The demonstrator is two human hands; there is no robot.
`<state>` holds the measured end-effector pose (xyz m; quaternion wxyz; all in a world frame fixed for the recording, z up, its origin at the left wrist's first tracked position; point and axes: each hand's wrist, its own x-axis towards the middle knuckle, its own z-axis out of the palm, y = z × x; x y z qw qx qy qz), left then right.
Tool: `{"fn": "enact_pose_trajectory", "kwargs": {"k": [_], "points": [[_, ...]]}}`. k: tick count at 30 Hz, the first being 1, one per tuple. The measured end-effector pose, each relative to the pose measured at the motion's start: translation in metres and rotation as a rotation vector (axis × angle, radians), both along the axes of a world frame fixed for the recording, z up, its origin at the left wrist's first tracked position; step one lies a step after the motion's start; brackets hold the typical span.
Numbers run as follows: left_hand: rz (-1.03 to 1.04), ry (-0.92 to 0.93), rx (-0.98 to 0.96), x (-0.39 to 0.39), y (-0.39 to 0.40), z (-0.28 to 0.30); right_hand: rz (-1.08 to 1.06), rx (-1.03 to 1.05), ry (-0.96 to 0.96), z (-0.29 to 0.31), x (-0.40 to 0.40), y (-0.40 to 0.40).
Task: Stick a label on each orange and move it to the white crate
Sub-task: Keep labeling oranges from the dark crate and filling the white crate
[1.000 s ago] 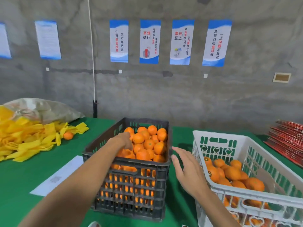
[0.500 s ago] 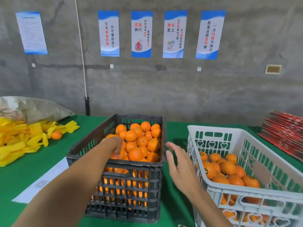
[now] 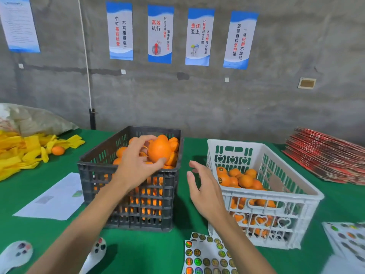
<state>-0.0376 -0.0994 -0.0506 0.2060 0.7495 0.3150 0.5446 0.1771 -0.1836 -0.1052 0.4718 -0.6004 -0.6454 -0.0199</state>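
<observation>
At frame centre the left hand (image 3: 136,165) grips an orange (image 3: 159,150) above the black crate (image 3: 130,194), the right hand (image 3: 205,191) open and empty beside the white crate (image 3: 276,196); the fingertip hold, apparently shallow, risks dropping the unlabelled fruit.

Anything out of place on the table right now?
One stray orange lies on the green table among the yellow strips, outside both the black crate and the white crate. Otherwise nothing stands out.
</observation>
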Motion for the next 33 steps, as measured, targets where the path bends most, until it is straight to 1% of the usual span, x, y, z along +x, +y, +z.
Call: {"fn": "enact_pose_trajectory", "kwargs": {"k": [3, 6, 9, 11, 15, 19, 22, 24, 28, 33], "points": [[-0.148, -0.168, -0.065, 0.016, -0.05, -0.042, -0.025, -0.022, -0.006, -0.023, 0.002, -0.023], [-0.219, -0.278, -0.272, 0.034, -0.083, -0.092, -0.057, -0.116, -0.015, -0.061, 0.007, -0.043], [-0.179, -0.261, -0.466, 0.045, -0.099, -0.141, -0.094, -0.242, -0.046, -0.103, 0.013, -0.059], [-0.126, -0.254, -0.568, 0.051, -0.102, -0.171, -0.105, -0.326, -0.109, -0.126, 0.018, -0.065], [-0.1, -0.434, -0.868, 0.069, -0.103, -0.21, -0.074, -0.468, -0.262, -0.154, 0.024, -0.066], [-0.134, -0.576, -1.075, 0.075, -0.104, -0.231, -0.02, -0.56, -0.378, -0.164, 0.026, -0.055], [-0.147, -0.683, -1.15, 0.076, -0.104, -0.24, -0.002, -0.57, -0.451, -0.168, 0.033, -0.046], [-0.164, -0.748, -1.173, 0.076, -0.103, -0.24, 0.004, -0.58, -0.46, -0.17, 0.037, -0.041], [-0.187, -0.807, -1.208, 0.075, -0.102, -0.24, -0.021, -0.633, -0.337, -0.169, 0.039, -0.03], [-0.192, -0.835, -1.184, 0.076, -0.102, -0.244, 0.004, -0.649, -0.284, -0.166, 0.042, -0.016]]}}
